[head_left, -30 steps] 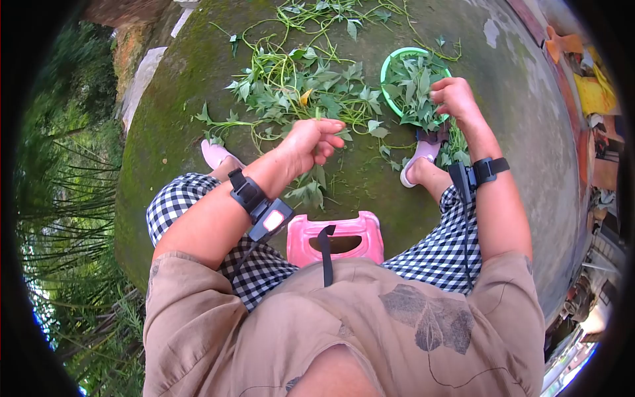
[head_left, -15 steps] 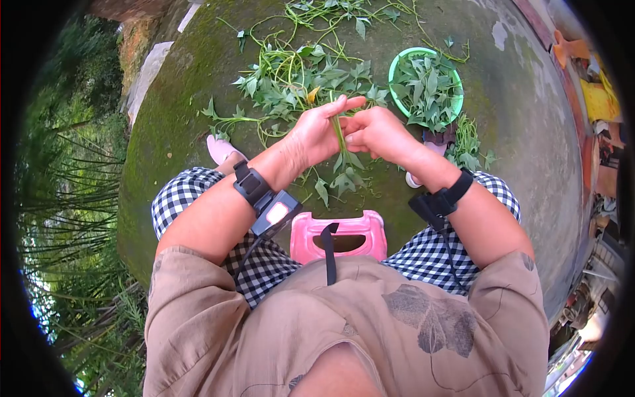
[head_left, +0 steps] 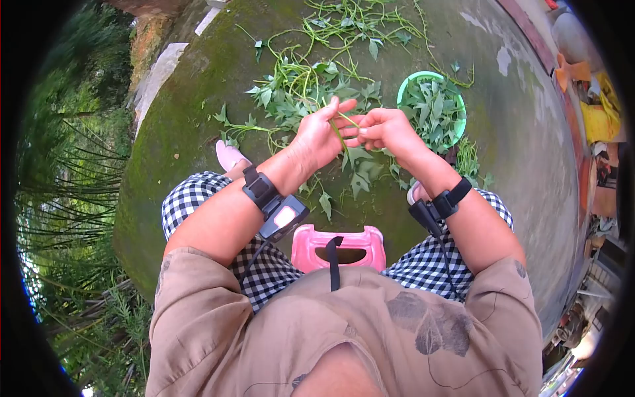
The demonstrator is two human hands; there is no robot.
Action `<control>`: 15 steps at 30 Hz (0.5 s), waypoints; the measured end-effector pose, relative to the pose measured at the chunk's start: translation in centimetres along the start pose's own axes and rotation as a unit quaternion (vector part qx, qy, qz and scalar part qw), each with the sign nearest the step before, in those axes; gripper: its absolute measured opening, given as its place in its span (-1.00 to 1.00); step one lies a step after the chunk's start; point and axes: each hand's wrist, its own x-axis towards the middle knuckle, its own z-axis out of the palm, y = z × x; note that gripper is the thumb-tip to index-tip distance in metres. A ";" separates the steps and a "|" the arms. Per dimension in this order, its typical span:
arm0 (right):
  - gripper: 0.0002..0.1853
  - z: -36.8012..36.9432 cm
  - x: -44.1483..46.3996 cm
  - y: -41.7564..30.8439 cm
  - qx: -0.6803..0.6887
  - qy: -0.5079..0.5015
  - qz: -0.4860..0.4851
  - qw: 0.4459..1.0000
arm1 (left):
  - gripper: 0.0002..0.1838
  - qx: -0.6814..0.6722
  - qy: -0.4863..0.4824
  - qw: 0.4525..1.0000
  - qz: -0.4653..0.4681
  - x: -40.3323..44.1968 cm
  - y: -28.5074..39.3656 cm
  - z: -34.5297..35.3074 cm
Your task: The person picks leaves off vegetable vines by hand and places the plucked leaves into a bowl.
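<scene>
My left hand (head_left: 321, 135) holds a green leafy stem (head_left: 340, 137) between thumb and fingers, its leaves hanging below the palm. My right hand (head_left: 389, 132) pinches a thin piece of stem just right of my left fingers. Beyond my hands a tangled pile of leafy vines (head_left: 288, 92) lies on the mossy ground. A green-rimmed basket (head_left: 461, 119) full of picked leaves sits beyond my right hand. More thin greens (head_left: 467, 161) lie beside the basket, near my right foot.
A pink plastic stool (head_left: 304, 246) is between my knees. My pink shoe (head_left: 229, 155) rests on the ground at the left. More vines (head_left: 360, 23) spread across the far ground. Bushes (head_left: 79, 172) border the left side; a yellow bag (head_left: 600, 119) and assorted items line the right edge.
My right hand has come from beside the basket to my left hand and now pinches a stem piece there. The whole view has shifted slightly, with the ground items lower and further right.
</scene>
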 end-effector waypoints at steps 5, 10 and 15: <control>-0.96 -1.8 0.3 -1.2 0.010 0.008 0.011 1.000 | -0.51 0.055 0.067 0.994 0.071 0.0 1.8 -0.4; -0.93 -2.4 0.9 -0.5 -0.018 0.002 -0.122 0.992 | -0.83 0.162 0.118 0.977 0.072 -1.1 3.8 0.6; -0.87 -2.6 0.8 -0.3 -0.132 0.023 -0.159 0.978 | -0.84 0.195 0.068 0.974 0.088 -2.3 5.5 2.5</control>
